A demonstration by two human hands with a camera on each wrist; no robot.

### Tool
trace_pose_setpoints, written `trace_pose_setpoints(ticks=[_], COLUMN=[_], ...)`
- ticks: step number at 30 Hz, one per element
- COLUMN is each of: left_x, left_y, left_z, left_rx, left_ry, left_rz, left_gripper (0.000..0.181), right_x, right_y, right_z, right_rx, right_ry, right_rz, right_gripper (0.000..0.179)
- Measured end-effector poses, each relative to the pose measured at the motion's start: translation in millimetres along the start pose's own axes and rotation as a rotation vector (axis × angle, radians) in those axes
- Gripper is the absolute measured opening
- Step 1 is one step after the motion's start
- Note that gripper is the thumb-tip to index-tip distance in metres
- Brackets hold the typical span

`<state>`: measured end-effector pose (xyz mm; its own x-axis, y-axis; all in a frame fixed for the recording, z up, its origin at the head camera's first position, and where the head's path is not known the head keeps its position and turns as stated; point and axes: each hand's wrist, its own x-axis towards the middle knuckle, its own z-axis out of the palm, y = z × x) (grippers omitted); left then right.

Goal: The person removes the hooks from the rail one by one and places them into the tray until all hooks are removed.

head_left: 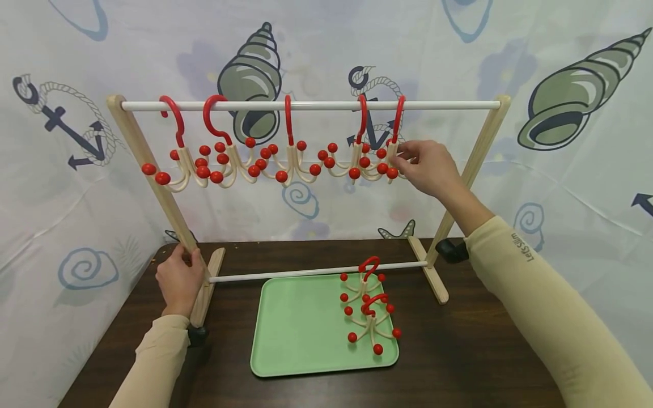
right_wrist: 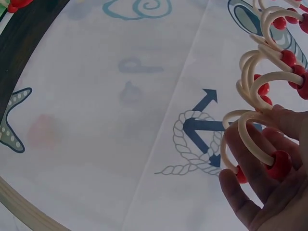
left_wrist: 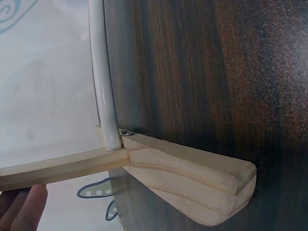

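A wooden rack with a white top bar (head_left: 326, 106) carries several cream hangers with red hooks and curved arms ending in red balls. My right hand (head_left: 428, 167) pinches the stem of the rightmost hanger (head_left: 399, 116), whose hook sits over the bar. In the right wrist view, its curved arms and red ball (right_wrist: 279, 165) lie among my fingers. Low on the rack's left post (head_left: 168, 201), my left hand (head_left: 179, 281) grips the wood. The left wrist view shows only some fingertips (left_wrist: 33, 204) against that post.
On the dark table (head_left: 479, 351) lies a green tray (head_left: 301, 328), under the rack's lower white rod (head_left: 296, 273). Two more hangers, a rear one (head_left: 364, 288) and a front one (head_left: 371, 323), sit at its right side. A patterned cloth (head_left: 326, 215) hangs behind.
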<state>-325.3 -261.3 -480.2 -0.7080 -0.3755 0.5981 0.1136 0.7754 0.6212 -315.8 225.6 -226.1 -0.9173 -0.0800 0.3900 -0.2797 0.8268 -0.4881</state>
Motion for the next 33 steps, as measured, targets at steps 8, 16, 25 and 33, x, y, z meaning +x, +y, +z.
trace_pose_setpoints(ticks=[8, 16, 25, 33], left_x=[-0.4, -1.2, -0.5, 0.9], left_y=[-2.1, -4.0, -4.7, -3.7], left_z=[-1.0, -1.4, 1.1, 1.9], left_rx=[0.003, 0.003, 0.009, 0.003], left_ry=[0.012, 0.025, 0.027, 0.032], left_rz=[0.004, 0.028, 0.040, 0.048], left_gripper=[0.022, 0.020, 0.021, 0.021], right_x=[1.7, 1.8, 2.6, -4.5], right_y=[1, 5, 5, 3], right_z=[6, 5, -4, -15], right_rx=[0.005, -0.016, -0.006, 0.056], right_ry=[0.033, 0.084, 0.162, 0.331], right_rz=[-0.009, -0.010, 0.022, 0.046], right_gripper=[0.038, 0.033, 0.033, 0.036])
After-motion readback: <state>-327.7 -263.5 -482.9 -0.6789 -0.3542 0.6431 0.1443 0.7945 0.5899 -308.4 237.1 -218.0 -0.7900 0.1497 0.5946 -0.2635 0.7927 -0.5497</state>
